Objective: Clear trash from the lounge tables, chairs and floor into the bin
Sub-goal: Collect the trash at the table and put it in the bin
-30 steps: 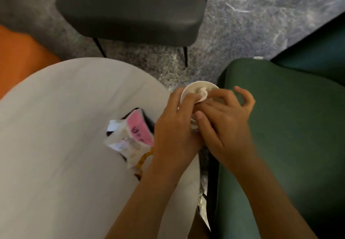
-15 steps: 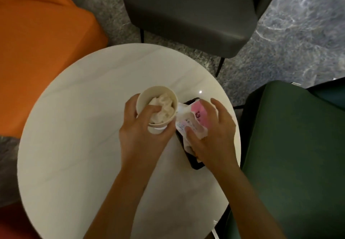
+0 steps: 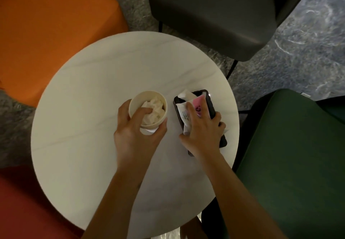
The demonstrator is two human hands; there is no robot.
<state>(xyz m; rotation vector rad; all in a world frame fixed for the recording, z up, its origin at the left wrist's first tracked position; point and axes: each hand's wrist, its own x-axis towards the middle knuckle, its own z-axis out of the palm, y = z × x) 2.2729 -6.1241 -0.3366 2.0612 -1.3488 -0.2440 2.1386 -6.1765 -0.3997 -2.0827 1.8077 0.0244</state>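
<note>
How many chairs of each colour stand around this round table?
Orange chair: 1
Dark grey chair: 1
Green chair: 1
Red chair: 1
Total: 4

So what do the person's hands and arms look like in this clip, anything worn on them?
Both arms are bare as far as the frame shows them: no sleeves, cuffs or gloves in view. The left hand and right hand carry no visible rings, and neither wrist shows a watch, band or bracelet. No markings can be made out, though the picture is dim and slightly blurred.
</note>
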